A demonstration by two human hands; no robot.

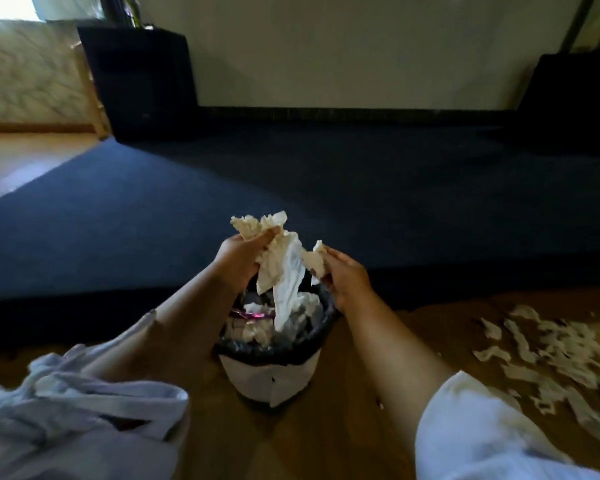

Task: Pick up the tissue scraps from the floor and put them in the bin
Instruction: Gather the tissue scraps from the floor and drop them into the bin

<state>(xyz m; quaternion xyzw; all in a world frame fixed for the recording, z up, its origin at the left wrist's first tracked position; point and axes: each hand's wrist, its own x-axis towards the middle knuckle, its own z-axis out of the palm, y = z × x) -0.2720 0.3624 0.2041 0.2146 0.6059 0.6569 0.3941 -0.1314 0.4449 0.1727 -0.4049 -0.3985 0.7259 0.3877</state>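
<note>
You are at the drop step. Your left hand (238,261) is curled tight round a bunch of tissue (283,271), and your right hand (345,284) pinches the other end of it. The bunch hangs right over the bin (269,377), with its long tail dipping inside. The bin already looks quite full. Next, I think you need to open both hands and let it fall in, maybe pushing it down a bit. Many more scraps (548,351) lie on the wooden floor (326,445) to your right.

A crumpled white tissue wad (284,268) hangs over the full black-lined bin (271,379); more scraps (551,355) lie scattered right of it.
</note>
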